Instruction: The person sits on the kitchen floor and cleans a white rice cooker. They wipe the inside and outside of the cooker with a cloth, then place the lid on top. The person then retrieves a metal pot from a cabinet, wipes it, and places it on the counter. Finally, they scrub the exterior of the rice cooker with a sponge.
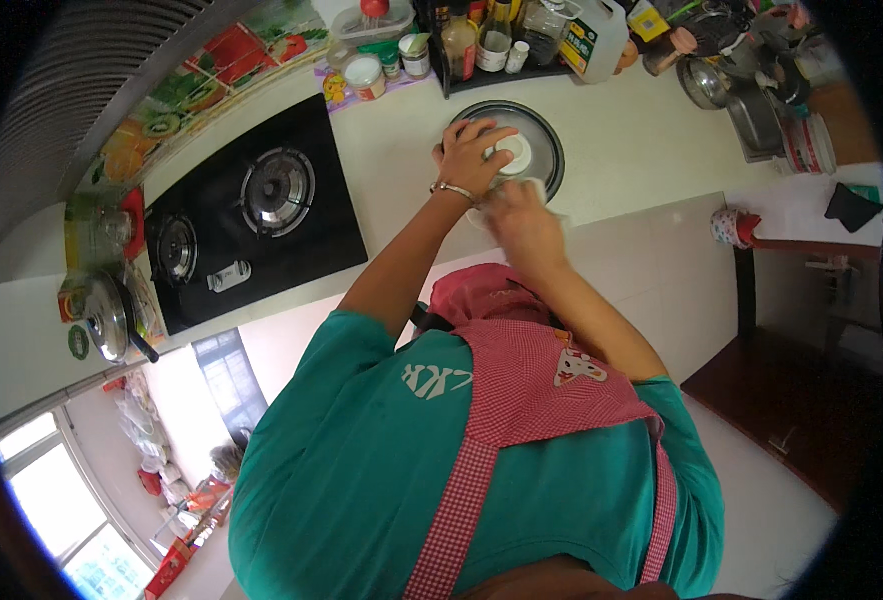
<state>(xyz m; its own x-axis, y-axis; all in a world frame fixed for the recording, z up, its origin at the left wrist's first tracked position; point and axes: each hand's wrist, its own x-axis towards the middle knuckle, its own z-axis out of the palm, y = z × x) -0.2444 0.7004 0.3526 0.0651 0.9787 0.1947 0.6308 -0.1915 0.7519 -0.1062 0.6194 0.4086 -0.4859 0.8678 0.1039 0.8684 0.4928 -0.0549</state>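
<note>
A round grey lid [546, 142], apparently a pot lid with a black rim, lies on the pale countertop. Near its middle is a white round piece [516, 154] that looks like a knob. My left hand [471, 154], with a bracelet at the wrist, steadies the lid, its fingers and thumb around that white piece. A white cloth [535, 187] is bunched under my right hand [528, 229], at the lid's near edge. Motion blurs the right fingers, and they hide part of the cloth.
Left of the lid is a black two-burner gas hob [303, 187]. Behind stand a black rack [441, 71] of bottles, a large plastic jug [599, 45] and several jars [365, 76]. Metal pans [704, 81] crowd the back right. The counter's front edge [644, 214] runs near my right hand.
</note>
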